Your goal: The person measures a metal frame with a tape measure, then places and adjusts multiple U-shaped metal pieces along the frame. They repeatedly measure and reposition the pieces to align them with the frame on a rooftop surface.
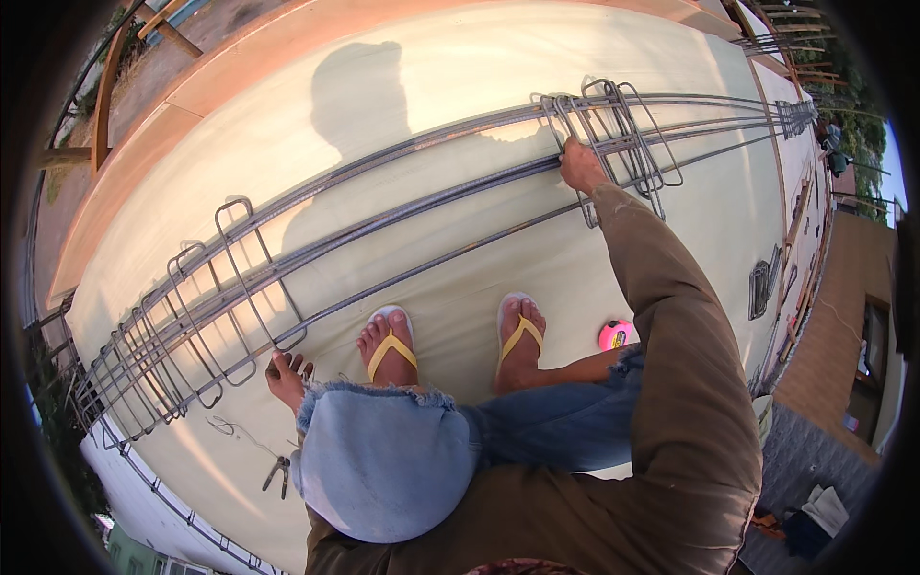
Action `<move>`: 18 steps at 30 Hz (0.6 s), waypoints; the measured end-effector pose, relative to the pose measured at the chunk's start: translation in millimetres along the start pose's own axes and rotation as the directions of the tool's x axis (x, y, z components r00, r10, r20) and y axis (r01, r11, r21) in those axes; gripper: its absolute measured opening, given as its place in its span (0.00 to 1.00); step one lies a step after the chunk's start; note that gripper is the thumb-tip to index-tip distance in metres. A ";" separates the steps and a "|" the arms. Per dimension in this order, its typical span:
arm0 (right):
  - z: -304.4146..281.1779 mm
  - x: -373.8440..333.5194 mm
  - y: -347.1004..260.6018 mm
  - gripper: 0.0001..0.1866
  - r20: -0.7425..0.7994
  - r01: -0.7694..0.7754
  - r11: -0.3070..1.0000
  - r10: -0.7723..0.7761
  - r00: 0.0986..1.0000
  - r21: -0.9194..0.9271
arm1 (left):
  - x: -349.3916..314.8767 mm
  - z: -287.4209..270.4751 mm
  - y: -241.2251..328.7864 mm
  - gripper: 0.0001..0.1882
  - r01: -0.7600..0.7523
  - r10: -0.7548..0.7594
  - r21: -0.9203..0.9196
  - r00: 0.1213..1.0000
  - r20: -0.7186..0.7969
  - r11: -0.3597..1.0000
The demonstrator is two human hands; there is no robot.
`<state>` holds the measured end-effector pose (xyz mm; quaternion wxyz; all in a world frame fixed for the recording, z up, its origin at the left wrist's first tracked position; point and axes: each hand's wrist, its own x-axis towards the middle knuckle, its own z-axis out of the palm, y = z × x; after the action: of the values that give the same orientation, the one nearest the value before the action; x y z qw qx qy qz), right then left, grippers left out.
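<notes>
Long steel reinforcing bars run across in front of me, threaded through bent rectangular wire stirrups. My right hand is closed round the side of a stirrup, beside a bunch of loose stirrups on the right. At the left, my left hand is low by my knee, its fingers apart and loosely bent. Its fingertips are just below the bottom corner of a single upright stirrup; whether they touch it I cannot tell. More stirrups stand spaced along the bars at the far left.
Pliers lie near thin tie wire at lower left. A pink tape measure sits by my right foot. A small bundle of stirrups lies at right. My sandalled feet stand on the pale sheet, edged by timber boards.
</notes>
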<state>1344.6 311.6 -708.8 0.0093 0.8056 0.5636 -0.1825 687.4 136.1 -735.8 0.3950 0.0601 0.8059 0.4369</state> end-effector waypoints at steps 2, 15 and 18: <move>0.7 -9.4 -28.1 0.14 0.039 0.047 0.995 -0.050 0.998 0.086 | -8.6 -6.9 -4.2 0.20 -0.041 0.043 0.025 0.998 -0.049 0.999; 66.2 -84.2 -313.0 0.15 0.302 0.159 0.807 -0.385 0.872 0.569 | -84.0 26.8 14.5 0.11 -0.320 0.290 0.075 0.918 0.269 0.944; 90.7 -85.7 -350.0 0.16 0.335 0.137 0.817 -0.374 0.865 0.560 | -96.0 39.0 24.9 0.12 -0.315 0.216 0.142 0.855 0.471 0.939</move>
<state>974.3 341.6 -700.5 -0.1087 0.6316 0.5824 -0.5000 773.4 134.5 -673.0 0.4969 0.3122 0.7189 0.3726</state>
